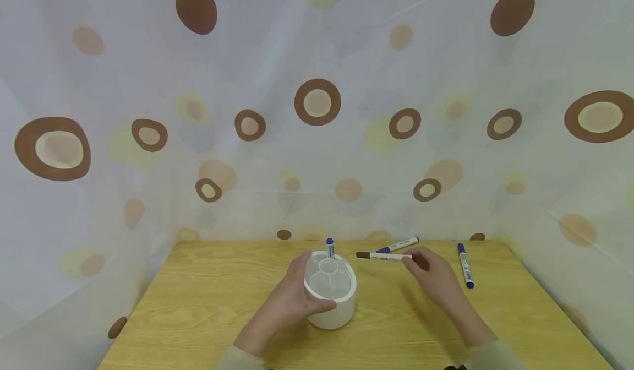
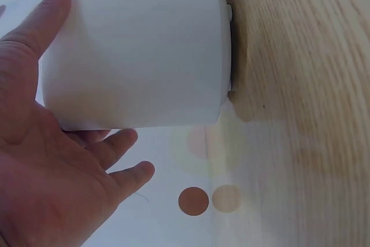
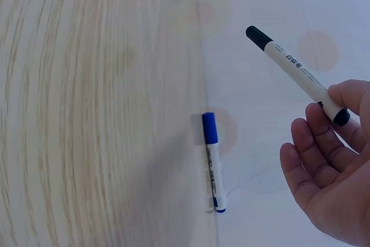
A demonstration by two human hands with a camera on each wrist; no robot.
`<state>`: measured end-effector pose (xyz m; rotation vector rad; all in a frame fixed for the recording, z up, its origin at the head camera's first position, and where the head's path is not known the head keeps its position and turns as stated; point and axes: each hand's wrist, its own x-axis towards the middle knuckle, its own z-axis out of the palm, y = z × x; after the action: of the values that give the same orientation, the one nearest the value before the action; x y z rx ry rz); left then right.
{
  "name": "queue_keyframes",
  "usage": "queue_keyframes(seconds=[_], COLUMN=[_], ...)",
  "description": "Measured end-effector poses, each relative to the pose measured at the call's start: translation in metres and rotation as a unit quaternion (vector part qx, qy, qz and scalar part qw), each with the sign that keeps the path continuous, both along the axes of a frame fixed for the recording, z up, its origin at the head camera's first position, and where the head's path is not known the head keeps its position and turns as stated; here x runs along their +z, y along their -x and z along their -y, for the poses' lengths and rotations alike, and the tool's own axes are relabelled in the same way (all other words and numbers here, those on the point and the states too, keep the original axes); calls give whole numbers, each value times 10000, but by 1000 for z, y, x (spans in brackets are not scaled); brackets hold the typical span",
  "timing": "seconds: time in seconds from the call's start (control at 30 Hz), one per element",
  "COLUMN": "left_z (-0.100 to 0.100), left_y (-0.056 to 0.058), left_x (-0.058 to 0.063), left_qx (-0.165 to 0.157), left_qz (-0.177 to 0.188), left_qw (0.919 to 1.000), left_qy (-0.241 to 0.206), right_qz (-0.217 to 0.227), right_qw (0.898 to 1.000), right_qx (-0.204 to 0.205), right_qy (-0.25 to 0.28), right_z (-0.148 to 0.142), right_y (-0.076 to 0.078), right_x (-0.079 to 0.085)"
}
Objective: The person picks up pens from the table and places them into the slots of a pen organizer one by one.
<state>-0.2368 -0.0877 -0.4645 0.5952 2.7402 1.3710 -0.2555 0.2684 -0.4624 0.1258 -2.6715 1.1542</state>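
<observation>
Holding one caddy (image 1: 334, 316) and one black marker (image 1: 387, 256) amid three blue markers (image 1: 466, 266).

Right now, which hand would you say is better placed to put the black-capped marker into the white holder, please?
Probably the right hand: it pinches the black-capped marker near one end, cap toward the white holder. The left hand is occupied, gripping the holder's side.
</observation>
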Motion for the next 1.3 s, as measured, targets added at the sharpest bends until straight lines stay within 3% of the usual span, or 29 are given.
queue_keyframes(seconds=[0.23, 0.33, 0.63, 0.97, 1.3], left_z=[-2, -3, -5, -6, -5], left_y=[1, 0, -2, 2, 3], left_x=[0, 2, 4, 2, 0], left_qx=[244, 340, 299, 367, 352], left_qz=[-676, -753, -689, -597, -552], left_qw=[9935, 9910, 9927, 9934, 9944], left_qy=[879, 1058, 949, 905, 832], right_qz=[-9, -13, 79, -201, -300], right_qw=[9996, 9992, 9955, 9918, 9912], right_qx=[-144, -126, -149, 133, 506], right_qy=[257, 387, 936, 1255, 1184], right_z=[4, 6, 9, 20, 36], right_y=[-10, -15, -27, -34, -33], right_x=[11, 14, 22, 40, 43])
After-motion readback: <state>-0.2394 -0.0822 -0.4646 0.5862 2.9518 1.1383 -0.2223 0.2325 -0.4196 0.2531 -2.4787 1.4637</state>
